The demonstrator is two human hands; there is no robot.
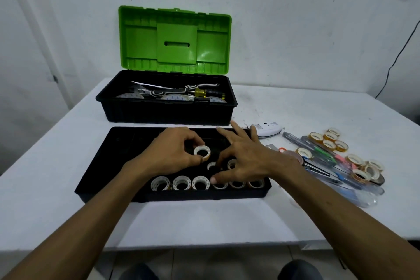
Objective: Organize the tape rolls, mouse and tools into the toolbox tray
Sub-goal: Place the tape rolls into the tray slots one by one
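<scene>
As my left hand (172, 150) hangs over the middle of the black tray (91, 166), its thumb and first fingers are curled round a small tape roll (202, 151). They pinch it by the rim, with the hole turned up and a little toward me. My right hand (245, 154) is spread over the tray's right half. Three fingers are lifted toward the tray's far wall, the forefinger is bent down among the second-row rolls (231, 163), and the thumb tip lies at the front row of rolls (181, 182). Whether that forefinger and thumb actually grip a roll I cannot tell, since the hand hides the contact.

The coming move, I judge, turns on one relation. Six rolls sit side by side along the tray's near wall, holes facing up at me, and a second row is begun just behind them, toward the tray's right. The free place in that row lies just below the roll I hold and slightly nearer me, left of the half-hidden roll. My left hand is therefore the nearer one. It need only sink and set the roll down with its hole facing as the others do.

Right of the tray lie the loose tape rolls (329, 141), the white mouse (267, 130) and the pens and cutters (318, 154), all closer to my right hand.
</scene>
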